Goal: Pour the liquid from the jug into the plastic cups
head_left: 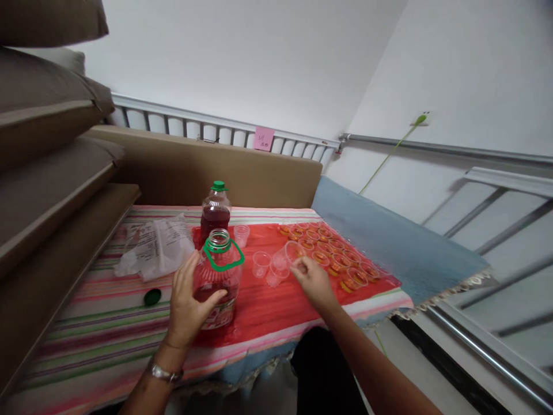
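My left hand point(188, 302) is at the near left side of an uncapped clear bottle point(224, 282) with a green carry handle. Its thumb crosses the front and its fingers lie along the left side, curved round the bottle. Dark red liquid shows low in the bottle. My right hand point(313, 279) pinches the rim of a tilted clear plastic cup point(294, 252). Just left of it stand other clear cups point(261, 262) on a red plastic sheet point(268, 302). To the right, several cups with amber contents point(339, 262) are set close together in rows.
Behind stands a second bottle point(215, 219) of red liquid with a green cap, beside a cup stack point(241, 235). A loose green cap point(152, 297) and crumpled plastic bag point(155, 248) lie on the striped cloth point(108, 340). Stacked brown cushions point(52, 127) rise at the left.
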Motion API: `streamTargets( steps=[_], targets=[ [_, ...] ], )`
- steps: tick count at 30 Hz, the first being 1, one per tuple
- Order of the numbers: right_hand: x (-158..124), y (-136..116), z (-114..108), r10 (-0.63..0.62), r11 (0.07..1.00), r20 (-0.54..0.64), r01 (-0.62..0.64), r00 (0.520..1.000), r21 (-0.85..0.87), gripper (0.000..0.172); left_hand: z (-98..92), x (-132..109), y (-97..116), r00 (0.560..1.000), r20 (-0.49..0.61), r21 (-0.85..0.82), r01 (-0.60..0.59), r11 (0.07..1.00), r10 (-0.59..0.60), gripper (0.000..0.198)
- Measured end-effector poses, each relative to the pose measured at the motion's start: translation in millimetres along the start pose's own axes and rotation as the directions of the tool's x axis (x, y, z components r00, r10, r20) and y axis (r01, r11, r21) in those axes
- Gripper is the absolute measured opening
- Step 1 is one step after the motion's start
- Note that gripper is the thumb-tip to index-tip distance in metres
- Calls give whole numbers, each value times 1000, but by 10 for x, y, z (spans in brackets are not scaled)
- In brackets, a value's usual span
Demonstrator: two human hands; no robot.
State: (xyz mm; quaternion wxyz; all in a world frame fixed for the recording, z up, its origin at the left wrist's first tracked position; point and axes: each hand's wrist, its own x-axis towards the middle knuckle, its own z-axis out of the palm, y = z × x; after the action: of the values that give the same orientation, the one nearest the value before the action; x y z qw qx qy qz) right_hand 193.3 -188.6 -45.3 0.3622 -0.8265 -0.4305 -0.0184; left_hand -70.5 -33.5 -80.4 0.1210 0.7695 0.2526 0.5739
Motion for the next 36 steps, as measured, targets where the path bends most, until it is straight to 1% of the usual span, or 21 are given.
streamTargets(
  steps=[1, 3, 6, 8, 10, 12, 13, 15, 17, 19, 22, 25, 27, 29, 32, 33, 36],
  targets=[
    [-105, -15, 80, -30, 1000, 58, 30, 998, 9, 10, 0, 4, 4, 1000, -1, -1, -2, 1000, 2, 82],
    [-313, -17, 312, -52, 998, 179, 56, 983, -17, 8, -1, 12, 11, 1000, -1, -1, -7, 1000, 7, 82],
    [-511, 7, 657, -4, 994, 275, 34, 961, -103, 7, -4, 11, 12, 1000, 1, 1, -6, 1000, 6, 82],
    [-537, -6, 748, 37, 991, 325, 6, 945, -130, 15, -8, 1, 9, 1000, 3, -3, 1, 1000, -1, 82],
    [-487, -62, 685, 69, 987, 385, -8, 920, -158, 31, -16, -11, 8, 1000, 8, -9, 4, 1000, -4, 82],
    [-356, -157, 513, 83, 981, 404, -2, 911, -196, 42, -25, -20, 12, 1000, 12, -15, 6, 1000, -6, 82],
    [-255, -215, 419, 73, 977, 387, 12, 919, -212, 43, -29, -22, 16, 1000, 14, -19, 8, 1000, -8, 83],
    [21, -340, 289, 7, 971, 318, 70, 948, -231, 36, -36, -22, 24, 1000, 18, -27, 13, 1000, -13, 83],
    [368, -459, 308, -78, 956, 267, 148, 960, -252, 32, -40, -20, 28, 1000, 23, -30, 22, 999, -21, 82],
    [728, -553, 490, -126, 937, 273, 205, 954, -282, 33, -39, -22, 24, 999, 31, -27, 28, 999, -28, 82],
    [1169, -635, 919, -151, 918, 328, 255, 933, -303, 37, -27, -48, -2, 999, 31, -14, 31, 999, -30, 83],
    [1430, -659, 1293, -143, 898, 386, 284, 911, -337, 37, -12, -90, -44, 998, 41, 9, 39, 999, -39, 85],
    [1521, -652, 1450, -105, 884, 417, 276, 903, -377, 30, -6, -114, -68, 998, 55, 21, 33, 999, -34, 87],
    [1575, -634, 1537, -58, 871, 439, 260, 897, -417, 23, -3, -126, -82, 998, 59, 26, 34, 999, -35, 86],
    [1621, -606, 1578, -24, 857, 440, 245, 898, -453, 31, 2, -123, -84, 997, 57, 21, 54, 998, -55, 86],
    [1629, -599, 1578, -24, 855, 432, 243, 901, -459, 30, 5, -118, -83, 996, 59, 17, 59, 998, -59, 87],
    [1627, -579, 1559, -47, 854, 391, 240, 919, -461, 16, 13, -101, -78, 996, 63, 15, 57, 998, -58, 87]
  ],
)
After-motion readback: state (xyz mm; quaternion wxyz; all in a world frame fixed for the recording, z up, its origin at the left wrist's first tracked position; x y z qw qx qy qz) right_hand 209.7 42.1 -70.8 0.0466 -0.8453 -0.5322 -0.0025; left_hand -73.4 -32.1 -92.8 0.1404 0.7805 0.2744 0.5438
